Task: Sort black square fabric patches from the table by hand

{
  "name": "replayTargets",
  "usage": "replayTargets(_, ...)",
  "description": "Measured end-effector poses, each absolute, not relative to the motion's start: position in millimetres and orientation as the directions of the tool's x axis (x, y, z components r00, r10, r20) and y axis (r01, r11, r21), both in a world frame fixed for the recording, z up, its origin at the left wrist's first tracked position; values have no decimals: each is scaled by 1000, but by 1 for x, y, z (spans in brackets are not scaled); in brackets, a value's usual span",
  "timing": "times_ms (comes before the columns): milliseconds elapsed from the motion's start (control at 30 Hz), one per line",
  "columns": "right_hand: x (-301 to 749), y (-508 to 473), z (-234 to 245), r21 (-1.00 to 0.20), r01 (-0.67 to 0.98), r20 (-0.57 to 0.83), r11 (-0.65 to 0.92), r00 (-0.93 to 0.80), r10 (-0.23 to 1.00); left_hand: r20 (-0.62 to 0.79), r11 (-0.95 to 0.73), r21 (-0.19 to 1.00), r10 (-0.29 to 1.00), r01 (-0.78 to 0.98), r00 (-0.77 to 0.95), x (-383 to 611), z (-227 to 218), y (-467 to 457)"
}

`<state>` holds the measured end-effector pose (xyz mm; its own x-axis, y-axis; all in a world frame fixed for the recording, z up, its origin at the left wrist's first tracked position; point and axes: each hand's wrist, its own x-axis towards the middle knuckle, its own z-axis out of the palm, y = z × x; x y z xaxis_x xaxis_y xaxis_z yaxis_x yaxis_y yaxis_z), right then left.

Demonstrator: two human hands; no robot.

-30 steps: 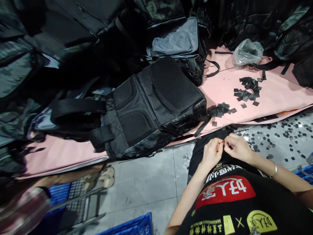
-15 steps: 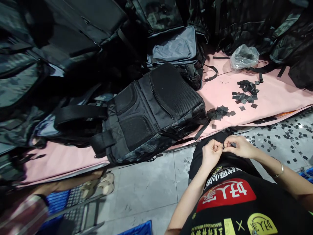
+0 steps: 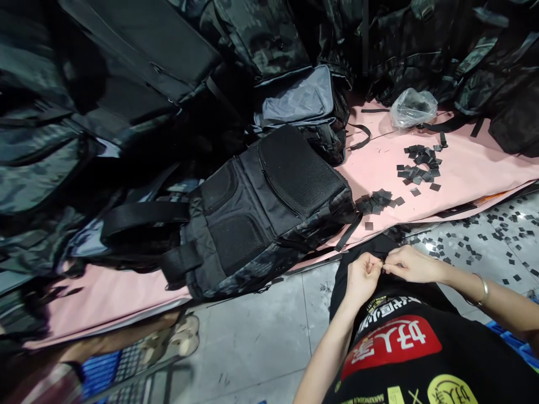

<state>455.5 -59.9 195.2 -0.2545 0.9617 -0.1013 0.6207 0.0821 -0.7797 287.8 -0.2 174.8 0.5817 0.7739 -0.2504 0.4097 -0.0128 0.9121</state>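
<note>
My left hand (image 3: 362, 276) and my right hand (image 3: 408, 264) meet above my lap, thumbs and fingertips pinched together. Between them sits something tiny and dark that I cannot make out. A black backpack (image 3: 269, 207) lies on the pink-covered table (image 3: 475, 174), its mesh back panel facing up and its straps toward the left. Close to its right end is a small heap of black square pieces (image 3: 379, 201), just beyond my hands. A second cluster of black squares (image 3: 421, 163) lies farther to the right.
A clear plastic bag (image 3: 414, 106) stands near the table's back. Dark camouflage backpacks (image 3: 265, 39) are piled along the far side, one with a grey lining showing. Black squares (image 3: 467, 247) litter the tiled floor (image 3: 252, 336). Another person's arm (image 3: 122, 336) shows at lower left, beside a blue crate (image 3: 101, 373).
The view has tilted slightly, so the table and bags sit lower in the picture. Both hands stay pinched together at the same place, with only slight finger movement.
</note>
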Motion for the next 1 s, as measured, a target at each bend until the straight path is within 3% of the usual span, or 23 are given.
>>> replayTargets(233, 454, -59, 196, -745, 666, -194, 41, -274, 942, -260, -113, 863, 735, 492, 626, 291, 184, -4)
replayTargets(367, 453, -58, 193, -688, 725, -208, 18, -221, 953, -331, -22, 881, 686, 473, 648, 289, 178, -4)
replayTargets(567, 450, -56, 191, -800, 600, -183, 11, -261, 948, -375, 116, 909, 649, 401, 662, 283, 174, 3)
replayTargets(667, 446, -56, 192, -766, 639, -201, -63, -145, 969, -357, 87, 902, 701, 423, 617, 283, 173, 4)
replayTargets(800, 437, -57, 186, -668, 740, -101, -78, 13, 995, -211, -64, 858, 861, 510, 463, 284, 164, 0)
replayTargets(900, 434, -54, 179, -647, 760, -113, -60, -18, 993, -167, -106, 842, 881, 529, 443, 284, 159, -2)
replayTargets(1000, 436, -49, 179, -703, 711, -141, -35, -91, 986, -229, 10, 874, 891, 487, 393, 284, 162, 0)
